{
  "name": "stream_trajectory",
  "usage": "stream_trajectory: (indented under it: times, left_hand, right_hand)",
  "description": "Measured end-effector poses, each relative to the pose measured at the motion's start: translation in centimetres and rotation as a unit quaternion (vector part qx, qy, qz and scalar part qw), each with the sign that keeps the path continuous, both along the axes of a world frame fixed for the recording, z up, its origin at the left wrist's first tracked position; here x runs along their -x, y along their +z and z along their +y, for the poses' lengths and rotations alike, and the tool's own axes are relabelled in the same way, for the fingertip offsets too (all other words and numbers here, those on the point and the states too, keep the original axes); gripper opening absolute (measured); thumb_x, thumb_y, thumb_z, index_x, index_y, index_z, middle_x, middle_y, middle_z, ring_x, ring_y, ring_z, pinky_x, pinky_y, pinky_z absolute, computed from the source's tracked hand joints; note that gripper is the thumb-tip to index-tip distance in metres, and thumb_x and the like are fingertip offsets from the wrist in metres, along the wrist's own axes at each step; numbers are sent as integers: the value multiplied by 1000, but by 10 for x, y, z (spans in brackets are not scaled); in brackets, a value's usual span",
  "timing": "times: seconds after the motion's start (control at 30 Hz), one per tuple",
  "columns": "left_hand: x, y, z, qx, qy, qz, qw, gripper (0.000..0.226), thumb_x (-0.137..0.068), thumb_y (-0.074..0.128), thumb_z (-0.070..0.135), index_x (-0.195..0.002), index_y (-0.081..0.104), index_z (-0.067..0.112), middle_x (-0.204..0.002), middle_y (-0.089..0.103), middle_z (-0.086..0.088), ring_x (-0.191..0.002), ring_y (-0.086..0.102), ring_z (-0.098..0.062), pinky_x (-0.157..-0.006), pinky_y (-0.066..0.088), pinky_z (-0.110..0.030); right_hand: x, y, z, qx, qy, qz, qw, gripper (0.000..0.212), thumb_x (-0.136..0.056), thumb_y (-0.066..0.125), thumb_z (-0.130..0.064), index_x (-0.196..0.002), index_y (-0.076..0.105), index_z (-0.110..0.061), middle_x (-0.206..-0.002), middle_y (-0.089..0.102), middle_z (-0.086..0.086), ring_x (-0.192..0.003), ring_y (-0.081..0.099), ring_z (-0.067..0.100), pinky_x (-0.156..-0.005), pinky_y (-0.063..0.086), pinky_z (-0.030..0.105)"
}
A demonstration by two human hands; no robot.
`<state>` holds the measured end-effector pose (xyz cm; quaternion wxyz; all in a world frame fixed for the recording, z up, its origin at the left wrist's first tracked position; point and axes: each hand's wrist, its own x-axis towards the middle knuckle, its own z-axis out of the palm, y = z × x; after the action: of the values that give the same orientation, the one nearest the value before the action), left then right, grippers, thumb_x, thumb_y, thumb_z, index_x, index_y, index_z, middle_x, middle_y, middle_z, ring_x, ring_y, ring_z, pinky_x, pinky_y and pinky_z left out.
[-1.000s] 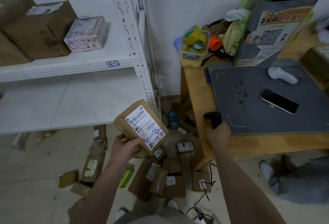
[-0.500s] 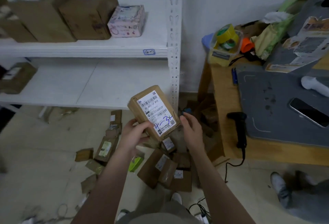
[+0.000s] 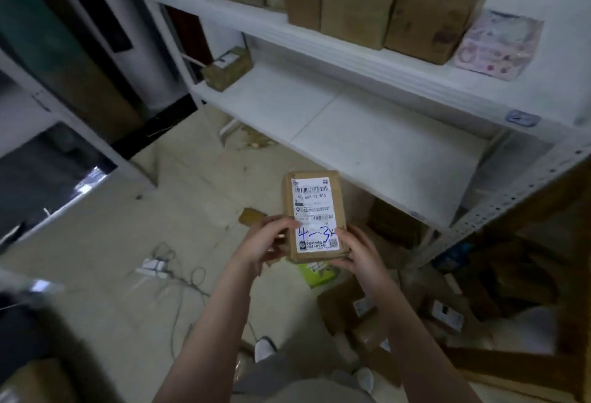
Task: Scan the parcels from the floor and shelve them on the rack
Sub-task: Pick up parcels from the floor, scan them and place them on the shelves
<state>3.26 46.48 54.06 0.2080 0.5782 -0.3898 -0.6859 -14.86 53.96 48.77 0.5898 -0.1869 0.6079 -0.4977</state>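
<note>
Being held out over the floor just before the rack (image 3: 367, 146), the parcel (image 3: 315, 217) is being gripped at its near end from both sides. The left hand (image 3: 265, 242) is curled round its left edge and the right hand (image 3: 361, 255) round its lower right corner, with the pen-marked label facing up. Brown boxes (image 3: 361, 2) are already sitting on the upper shelf and a small box (image 3: 228, 66) on the lower. This one is judged to be heading for shelving, while floor parcels (image 3: 345, 306) are waiting their turn.
</note>
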Motion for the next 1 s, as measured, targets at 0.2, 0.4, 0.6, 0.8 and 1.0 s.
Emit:
stream_trajectory:
  times: [0.2,0.4,0.6,0.8,1.0]
  left_hand:
    - [-94,-2,-49,20,61,0,998,62,-59,77,40,-112,71,7,-93,75,-6,-80,66,-19,-66,53,-25]
    - [-171,-10,-79,39,149,2,988,50,-76,79,40,-113,70,8,-103,77,-10,-84,69,-20,-65,55,-26]
    - [-218,-24,-96,39,222,2,974,61,-67,81,47,-111,71,6,-105,76,-13,-86,67,-23,-71,53,-33]
    - [-235,-31,-131,32,264,-4,964,41,-83,76,36,-112,70,7,-104,76,-13,-90,68,-24,-73,55,-34]
    - [-237,-36,-197,42,284,-4,958,52,-77,79,42,-115,68,8,-103,77,-12,-90,68,-23,-75,54,-35]
  right_hand:
    - [-88,2,-60,7,79,5,997,53,-83,71,-37,-131,58,-20,-117,72,2,-108,68,23,-89,56,43]
    - [-163,-3,-114,3,134,8,991,57,-74,73,-54,-123,66,-24,-110,75,-1,-96,68,17,-76,51,30]
    - [-206,-11,-149,-2,176,20,984,62,-71,73,-55,-126,64,-27,-112,74,-1,-103,68,19,-75,53,30]
    - [-227,-12,-201,19,188,32,982,53,-67,72,-52,-114,67,-28,-102,76,-1,-101,67,25,-90,52,43]
    - [-229,-25,-272,3,173,19,985,51,-73,80,-44,-116,67,-20,-103,76,3,-103,69,28,-81,54,35]
